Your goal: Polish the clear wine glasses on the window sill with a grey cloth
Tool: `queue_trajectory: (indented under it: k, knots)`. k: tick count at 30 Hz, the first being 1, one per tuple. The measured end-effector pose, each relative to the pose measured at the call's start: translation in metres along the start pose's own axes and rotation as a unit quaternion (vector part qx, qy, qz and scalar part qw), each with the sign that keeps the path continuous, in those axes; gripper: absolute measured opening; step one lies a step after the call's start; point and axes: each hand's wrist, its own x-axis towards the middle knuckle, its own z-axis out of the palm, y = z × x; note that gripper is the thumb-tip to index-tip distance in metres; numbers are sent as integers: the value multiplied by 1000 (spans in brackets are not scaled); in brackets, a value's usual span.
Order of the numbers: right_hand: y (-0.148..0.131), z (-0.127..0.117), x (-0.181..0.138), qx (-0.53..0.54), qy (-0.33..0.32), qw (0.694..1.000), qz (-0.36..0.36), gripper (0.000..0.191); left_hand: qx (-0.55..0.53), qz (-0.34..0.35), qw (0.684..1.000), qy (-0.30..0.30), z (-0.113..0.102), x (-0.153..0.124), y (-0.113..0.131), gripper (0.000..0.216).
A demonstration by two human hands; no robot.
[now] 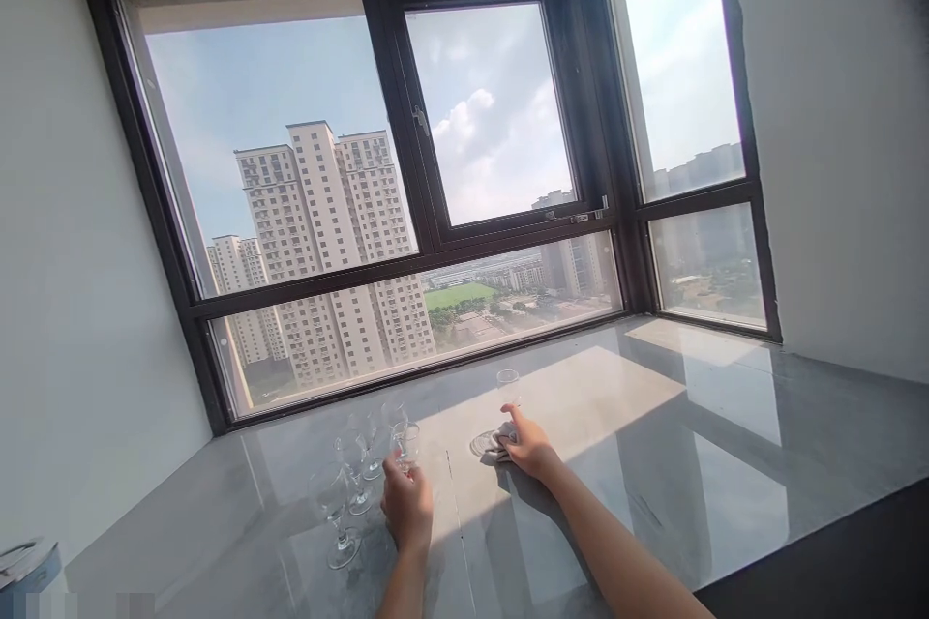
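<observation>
My left hand (pixel 406 503) is closed around the stem of a clear wine glass (pixel 407 445) standing on the grey marble sill (pixel 653 445). Several more clear stemmed glasses (pixel 341 503) stand in a cluster just to its left. My right hand (pixel 529 445) rests on the sill with its fingers pressed on a small grey cloth (pixel 497 442). Another clear glass (pixel 508 387) stands just beyond that hand, its base beside the cloth.
A wide dark-framed window (pixel 428 251) runs along the back of the sill, with tall buildings outside. White walls close in the left and right sides. A grey-blue object (pixel 29 566) sits at the lower left corner. The sill's dark front edge (pixel 834 561) crosses the lower right.
</observation>
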Motion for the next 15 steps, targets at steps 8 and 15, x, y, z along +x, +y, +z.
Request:
queue_trajectory:
  k: [8,15]
  knots:
    - [-2,-3,4,17,-19,1000,4,46,-12,14,1000,15,5,1,-5,35]
    - [-10,-8,7,36,-17,999,17,47,-55,114,992,5,7,-5,-6,34]
